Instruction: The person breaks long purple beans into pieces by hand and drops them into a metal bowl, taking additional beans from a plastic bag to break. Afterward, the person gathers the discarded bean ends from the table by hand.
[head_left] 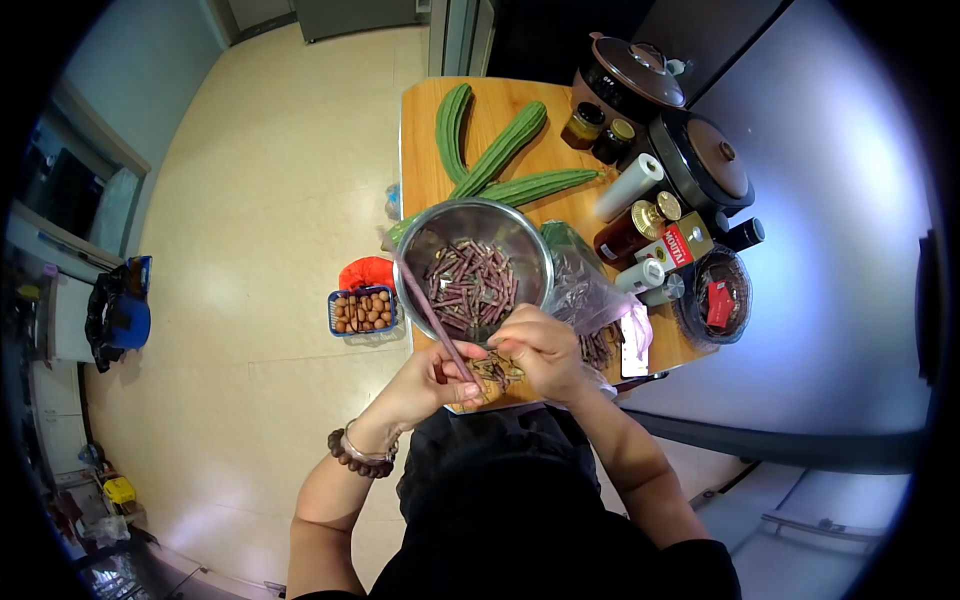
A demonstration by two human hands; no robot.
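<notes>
My left hand (432, 383) is closed around the lower end of a long, thin purple vegetable stalk (428, 308), which slants up across the rim of the steel bowl (545, 262). Many short purple stalk pieces (470, 285) lie inside the bowl. My right hand (540, 350) is beside the left, fingers pinched together over the table edge. What sits between those fingertips is too small to make out. Below both hands, a pile of scraps (492, 372) lies on the wooden table. More purple stalks (598, 348) rest in a plastic bag to the right.
Several ridged green gourds (505, 145) lie behind the bowl. Jars (583, 126), a cooker (700, 160), a bottle (628, 232) and a phone (635, 345) line the right side. Left of the table, a blue basket (363, 312) holds brown round items.
</notes>
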